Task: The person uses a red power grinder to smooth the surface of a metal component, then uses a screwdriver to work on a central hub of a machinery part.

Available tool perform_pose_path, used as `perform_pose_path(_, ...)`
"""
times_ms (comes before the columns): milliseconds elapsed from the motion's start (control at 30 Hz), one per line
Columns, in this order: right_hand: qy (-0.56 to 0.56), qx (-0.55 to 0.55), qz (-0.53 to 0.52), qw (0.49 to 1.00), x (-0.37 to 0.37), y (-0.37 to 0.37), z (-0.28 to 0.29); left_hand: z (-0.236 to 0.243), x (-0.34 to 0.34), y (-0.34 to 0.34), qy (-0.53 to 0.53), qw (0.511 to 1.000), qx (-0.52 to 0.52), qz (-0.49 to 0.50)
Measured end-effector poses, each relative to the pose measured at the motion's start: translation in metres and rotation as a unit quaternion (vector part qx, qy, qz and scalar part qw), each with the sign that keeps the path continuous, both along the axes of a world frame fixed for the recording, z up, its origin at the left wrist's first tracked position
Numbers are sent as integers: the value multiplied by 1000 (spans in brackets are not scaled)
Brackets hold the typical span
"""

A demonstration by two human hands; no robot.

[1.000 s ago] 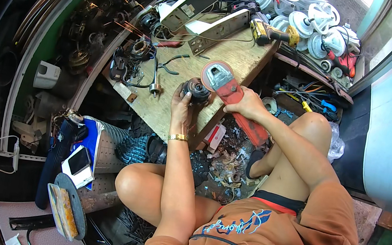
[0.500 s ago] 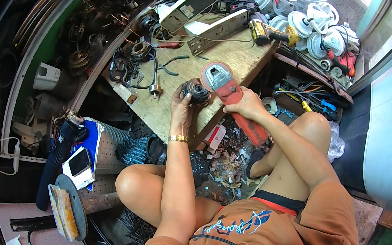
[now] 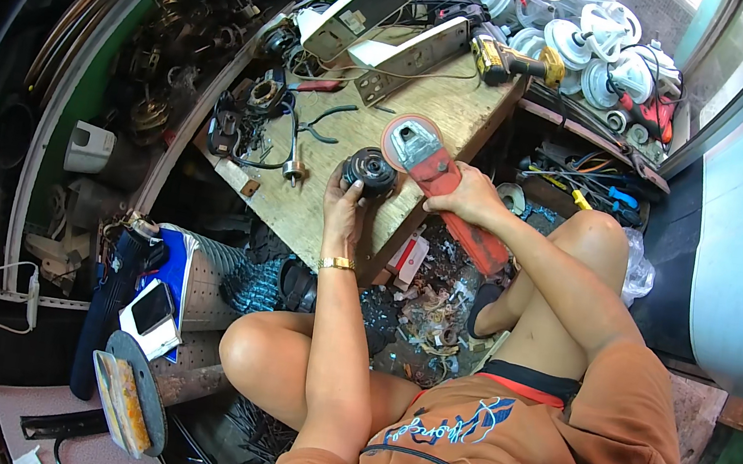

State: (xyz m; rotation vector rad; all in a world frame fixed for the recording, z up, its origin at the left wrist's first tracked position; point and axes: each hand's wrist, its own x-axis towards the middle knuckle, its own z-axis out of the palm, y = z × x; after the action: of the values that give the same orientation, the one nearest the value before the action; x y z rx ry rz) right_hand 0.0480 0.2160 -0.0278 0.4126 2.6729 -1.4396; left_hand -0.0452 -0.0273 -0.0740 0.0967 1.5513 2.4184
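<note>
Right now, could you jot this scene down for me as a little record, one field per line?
Left hand: the hand holds a round dark part over the bench
Right hand: the hand grips a red angle grinder
Grinder disc: close to the part; whether they touch is unclear
Left wrist: gold-coloured band
Work surface: wooden bench
On bench: black-handled pliers, yellow-and-black drill
Far right: pile of white lamps
Lower left: dark phone on a white box
</note>
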Motion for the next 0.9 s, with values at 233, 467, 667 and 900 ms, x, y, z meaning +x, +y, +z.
perform_pose_path(233, 5, 9, -3, 1000, -1, 1, -5, -1, 1, 4, 1, 1000, -5, 7)
perform_pose_path(467, 1, 6, -4, 1000, -1, 0, -5, -1, 2, 3, -2, 1000, -27, 8)
perform_pose_path(667, 7, 9, -2, 1000, -1, 1, -6, -2, 2, 5, -1, 1000, -16, 13)
perform_pose_path(900, 6, 6, -9, 1000, 0, 0, -4, 1, 4, 5, -8, 1000, 7, 7)
